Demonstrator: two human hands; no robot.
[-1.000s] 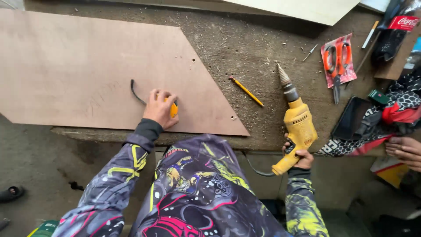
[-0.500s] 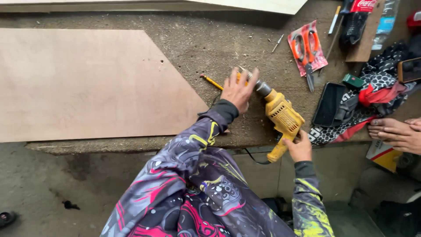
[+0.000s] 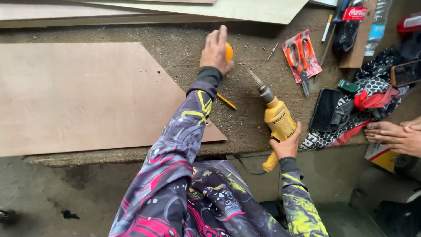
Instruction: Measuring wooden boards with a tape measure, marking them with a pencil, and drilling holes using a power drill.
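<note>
On the dusty workbench point(image 3: 245, 118), the right hand point(image 3: 287, 145) is wrapped tight around the grip of a yellow power drill point(image 3: 276, 120), whose bit points up and left. Further out, the left hand point(image 3: 215, 50) curls loosely around a small orange object point(image 3: 229, 51), perhaps a ball, mostly hidden. 1 yellow pencil point(image 3: 226, 101) lies beside the plywood sheet point(image 3: 87, 96); orange scissors point(image 3: 301, 59) sit near the drill's right.

Left hand point(image 3: 215, 50) outstretched, right hand point(image 3: 287, 145) gripping
</note>
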